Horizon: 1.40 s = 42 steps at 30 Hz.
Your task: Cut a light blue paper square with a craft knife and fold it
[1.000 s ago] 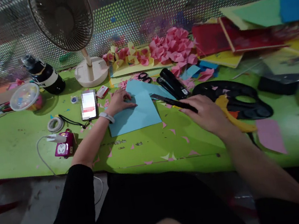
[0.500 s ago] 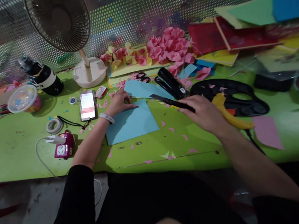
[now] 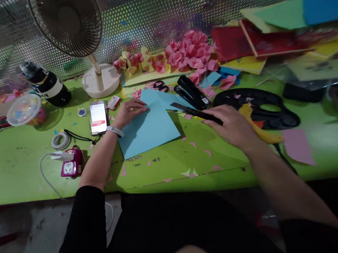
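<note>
My left hand (image 3: 130, 111), with a white band at the wrist, is at the upper left edge of a light blue sheet of paper (image 3: 150, 131). Its fingers lie close together, with the paper's edge at the fingertips. A second light blue piece (image 3: 169, 98) reaches out behind the sheet towards the right. My right hand (image 3: 228, 125) is wrapped round a black utility knife (image 3: 204, 115). The knife's blade is out and points up and left, just right of the sheet. A black stapler (image 3: 192, 93) lies beyond the blade.
Behind the sheet lie black-handled scissors (image 3: 160, 86) and a pile of pink paper flowers (image 3: 191, 52). A phone (image 3: 98, 118), a tape roll (image 3: 60, 140) and a fan (image 3: 100, 81) stand left. A black palette (image 3: 278, 115) is at right. Pink scraps (image 3: 208, 153) litter the green table (image 3: 163, 174).
My left hand has moved slightly up and left, its fingers drawn back off the sheet's middle. The front blue sheet has turned a little, its right corner higher. The knife stays in my right hand.
</note>
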{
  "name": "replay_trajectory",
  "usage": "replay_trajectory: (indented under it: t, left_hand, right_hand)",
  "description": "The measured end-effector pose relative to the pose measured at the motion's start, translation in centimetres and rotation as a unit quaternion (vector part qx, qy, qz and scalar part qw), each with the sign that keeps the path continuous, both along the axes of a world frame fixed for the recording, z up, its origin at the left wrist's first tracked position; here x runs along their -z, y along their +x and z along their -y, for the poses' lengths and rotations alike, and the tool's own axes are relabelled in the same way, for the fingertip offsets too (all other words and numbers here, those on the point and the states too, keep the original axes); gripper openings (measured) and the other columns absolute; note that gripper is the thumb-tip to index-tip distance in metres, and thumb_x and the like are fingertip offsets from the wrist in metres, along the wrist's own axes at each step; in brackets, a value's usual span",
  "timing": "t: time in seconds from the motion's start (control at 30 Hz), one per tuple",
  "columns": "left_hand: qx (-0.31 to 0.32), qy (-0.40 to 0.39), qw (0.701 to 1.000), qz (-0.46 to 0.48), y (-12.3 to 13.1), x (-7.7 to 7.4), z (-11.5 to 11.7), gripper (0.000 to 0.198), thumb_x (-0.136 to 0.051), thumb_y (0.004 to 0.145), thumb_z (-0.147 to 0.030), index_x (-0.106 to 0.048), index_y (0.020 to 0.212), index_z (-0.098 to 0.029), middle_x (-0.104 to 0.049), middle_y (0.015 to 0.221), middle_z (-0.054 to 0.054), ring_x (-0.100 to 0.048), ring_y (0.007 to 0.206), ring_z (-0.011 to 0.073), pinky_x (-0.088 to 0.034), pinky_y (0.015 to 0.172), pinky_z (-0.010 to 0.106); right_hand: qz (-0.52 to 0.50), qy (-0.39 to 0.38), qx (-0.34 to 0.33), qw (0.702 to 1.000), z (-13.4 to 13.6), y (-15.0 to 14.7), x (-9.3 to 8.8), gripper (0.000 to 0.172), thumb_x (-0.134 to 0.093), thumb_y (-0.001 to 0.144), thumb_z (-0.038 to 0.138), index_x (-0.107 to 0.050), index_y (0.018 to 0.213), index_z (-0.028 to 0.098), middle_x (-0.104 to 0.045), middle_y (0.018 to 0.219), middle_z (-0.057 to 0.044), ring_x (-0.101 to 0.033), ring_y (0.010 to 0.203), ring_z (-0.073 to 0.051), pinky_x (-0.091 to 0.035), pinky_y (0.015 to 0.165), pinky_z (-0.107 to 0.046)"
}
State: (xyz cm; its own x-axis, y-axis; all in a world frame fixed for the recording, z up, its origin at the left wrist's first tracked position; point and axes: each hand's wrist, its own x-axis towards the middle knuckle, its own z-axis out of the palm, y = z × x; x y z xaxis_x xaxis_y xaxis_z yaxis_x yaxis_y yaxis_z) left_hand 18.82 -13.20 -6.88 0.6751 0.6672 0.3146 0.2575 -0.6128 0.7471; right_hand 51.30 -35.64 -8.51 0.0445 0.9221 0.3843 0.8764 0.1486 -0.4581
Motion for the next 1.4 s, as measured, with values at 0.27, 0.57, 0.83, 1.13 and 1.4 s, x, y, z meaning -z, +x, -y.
replay_trajectory:
  t: [0.27,0.57,0.83,1.13,1.4]
  left_hand:
    - [-0.044,0.030,0.999,0.009,-0.1,0.9,-0.6,0.010,-0.077,0.095,-0.032,-0.084,0.100,-0.028,-0.082,0.114,0.009,-0.076,0.115,0.0243,-0.061,0.109,0.050]
    - [-0.026,0.123,0.991,-0.042,-0.4,0.6,-0.5,0.021,-0.067,0.102,-0.043,-0.083,0.110,-0.031,-0.077,0.132,0.011,-0.068,0.135,0.0276,-0.055,0.118,0.056]
    - [-0.065,0.117,0.990,-0.033,-0.3,0.4,-0.4,0.027,-0.063,0.102,-0.048,-0.082,0.116,-0.033,-0.076,0.134,0.007,-0.064,0.140,0.0270,-0.054,0.119,0.056]
    - [-0.067,0.091,0.993,-0.041,-0.7,0.3,0.2,0.030,-0.061,0.103,-0.046,-0.082,0.118,-0.032,-0.081,0.122,0.007,-0.074,0.125,0.0296,-0.060,0.112,0.054]
    - [-0.089,0.093,0.991,-0.040,-0.4,0.8,0.4,0.034,-0.063,0.101,-0.041,-0.075,0.130,-0.029,-0.080,0.125,0.007,-0.078,0.115,0.0267,-0.063,0.103,0.045]
  right_hand:
    - [0.004,0.003,-0.015,1.000,0.1,0.1,-0.2,0.039,-0.051,0.105,0.051,-0.074,0.129,0.031,-0.074,0.118,-0.012,-0.068,0.117,-0.036,-0.055,0.104,-0.061]
    - [0.008,-0.015,-0.019,1.000,0.2,0.1,0.0,0.039,-0.051,0.104,0.049,-0.075,0.129,0.031,-0.074,0.118,-0.012,-0.068,0.117,-0.037,-0.055,0.102,-0.062]
    - [0.020,-0.028,-0.025,0.999,0.3,0.3,-0.3,0.038,-0.053,0.104,0.046,-0.075,0.130,0.029,-0.075,0.120,-0.012,-0.068,0.117,-0.036,-0.055,0.103,-0.060]
    - [0.018,-0.032,-0.056,0.998,0.2,-0.3,-0.1,0.039,-0.052,0.103,0.044,-0.074,0.132,0.028,-0.075,0.123,-0.011,-0.068,0.119,-0.035,-0.054,0.105,-0.060]
    - [0.016,-0.023,-0.072,0.997,0.3,-1.2,-0.3,0.040,-0.049,0.105,0.041,-0.074,0.133,0.026,-0.075,0.124,-0.013,-0.068,0.120,-0.035,-0.054,0.105,-0.059]
